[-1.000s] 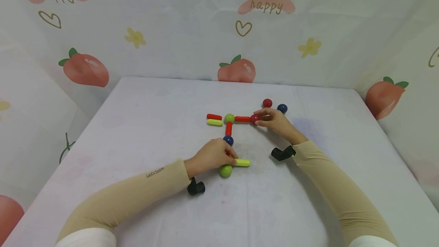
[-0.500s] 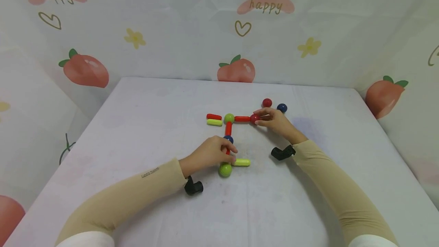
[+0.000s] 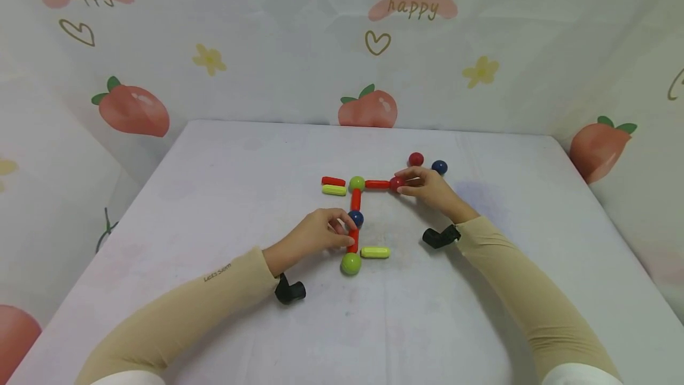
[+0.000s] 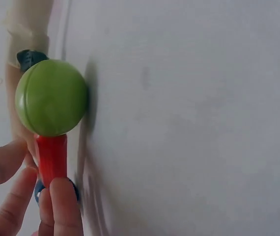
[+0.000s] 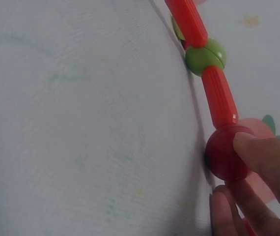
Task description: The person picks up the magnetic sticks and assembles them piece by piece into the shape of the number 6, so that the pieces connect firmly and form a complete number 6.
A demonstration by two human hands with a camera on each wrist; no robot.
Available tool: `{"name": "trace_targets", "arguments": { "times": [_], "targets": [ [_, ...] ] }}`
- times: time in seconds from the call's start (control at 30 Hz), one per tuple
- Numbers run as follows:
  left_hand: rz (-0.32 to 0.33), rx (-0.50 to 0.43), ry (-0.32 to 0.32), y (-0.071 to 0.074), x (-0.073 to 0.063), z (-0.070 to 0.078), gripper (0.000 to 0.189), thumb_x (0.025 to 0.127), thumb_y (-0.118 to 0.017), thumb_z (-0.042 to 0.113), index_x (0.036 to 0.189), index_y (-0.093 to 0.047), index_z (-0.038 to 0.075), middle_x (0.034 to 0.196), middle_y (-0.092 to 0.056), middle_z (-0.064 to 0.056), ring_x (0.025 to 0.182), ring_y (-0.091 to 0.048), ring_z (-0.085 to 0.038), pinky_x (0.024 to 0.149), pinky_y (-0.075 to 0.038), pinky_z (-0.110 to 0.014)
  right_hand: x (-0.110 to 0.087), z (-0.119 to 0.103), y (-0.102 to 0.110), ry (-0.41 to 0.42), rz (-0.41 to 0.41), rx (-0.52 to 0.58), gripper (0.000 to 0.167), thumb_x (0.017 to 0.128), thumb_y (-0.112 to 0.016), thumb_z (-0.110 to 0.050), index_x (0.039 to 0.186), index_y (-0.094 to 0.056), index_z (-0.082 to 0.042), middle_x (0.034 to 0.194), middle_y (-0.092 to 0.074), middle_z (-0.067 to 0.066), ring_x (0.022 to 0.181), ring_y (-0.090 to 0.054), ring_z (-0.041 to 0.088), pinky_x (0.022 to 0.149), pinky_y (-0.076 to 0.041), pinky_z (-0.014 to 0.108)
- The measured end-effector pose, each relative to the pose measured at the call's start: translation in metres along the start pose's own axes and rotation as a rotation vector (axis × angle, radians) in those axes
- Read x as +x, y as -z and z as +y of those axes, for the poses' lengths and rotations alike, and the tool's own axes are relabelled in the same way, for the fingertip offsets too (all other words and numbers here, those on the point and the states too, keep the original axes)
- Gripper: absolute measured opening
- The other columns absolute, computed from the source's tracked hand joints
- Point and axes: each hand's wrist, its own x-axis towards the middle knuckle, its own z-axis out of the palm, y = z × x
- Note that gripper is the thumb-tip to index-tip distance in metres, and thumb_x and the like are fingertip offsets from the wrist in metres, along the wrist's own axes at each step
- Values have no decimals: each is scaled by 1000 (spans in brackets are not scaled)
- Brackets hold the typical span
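My right hand (image 3: 433, 193) pinches a red ball (image 5: 227, 153) between thumb and fingers. A red rod (image 3: 377, 185) joins this ball to a green ball (image 3: 357, 183). From there a second red rod (image 3: 355, 199) runs towards me to a blue ball (image 3: 355, 218). A third red rod (image 4: 52, 155) links the blue ball to a larger-looking green ball (image 4: 51, 98). My left hand (image 3: 320, 232) is beside this third rod, fingers loosely bent and apart, fingertips overlapping the rod and blue ball. A yellow-green rod (image 3: 375, 252) lies right of the nearest green ball.
Left of the far green ball lie a loose red rod (image 3: 333, 181) and a yellow-green rod (image 3: 334, 190). Behind my right hand are another red ball (image 3: 415, 159) and a blue ball (image 3: 439, 167). A patterned cloth (image 3: 288, 64) hangs behind the white table (image 3: 256, 165).
My left hand has let go of the near yellow-green rod and moved left and slightly away from me, uncovering the third red rod. My right hand stays on the red ball.
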Motion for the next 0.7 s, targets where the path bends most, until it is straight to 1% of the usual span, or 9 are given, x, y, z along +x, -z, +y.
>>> {"name": "trace_targets", "arguments": {
  "times": [0.17, 0.47, 0.63, 0.7],
  "targets": [
    [-28, -7, 5, -4, 1, -1, 19, 84, -76, 16, 100, -67, 17, 86, -60, -6, 70, -60, -17, 62, -51, -25, -1, -1, 0, -2, -2, -3, 38, 90, -69, -16, 126, -60, -8, 125, -60, 15, 116, -58, 32, 100, -47, 45],
    [-28, 11, 3, -5, 3, -2, 19, 83, -77, 16, 100, -67, 18, 86, -61, -5, 71, -58, -16, 60, -48, -24, -2, -3, 1, 4, -7, -2, 39, 90, -68, -14, 127, -59, -7, 126, -59, 15, 116, -58, 32, 101, -47, 45],
    [-31, 9, 7, -5, 4, -2, 20, 83, -77, 15, 100, -68, 18, 86, -61, -5, 73, -57, -17, 59, -47, -23, -2, -1, 1, 25, -11, -4, 42, 89, -70, -17, 128, -58, -7, 128, -58, 17, 118, -57, 34, 101, -46, 46],
    [-32, 6, 10, -5, 5, -2, 20, 83, -77, 15, 100, -68, 18, 86, -61, -5, 74, -57, -17, 59, -46, -23, -4, -2, 1, 28, 1, -7, 45, 89, -71, -20, 129, -57, -6, 131, -56, 17, 120, -56, 35, 101, -46, 46]
  ]
}}
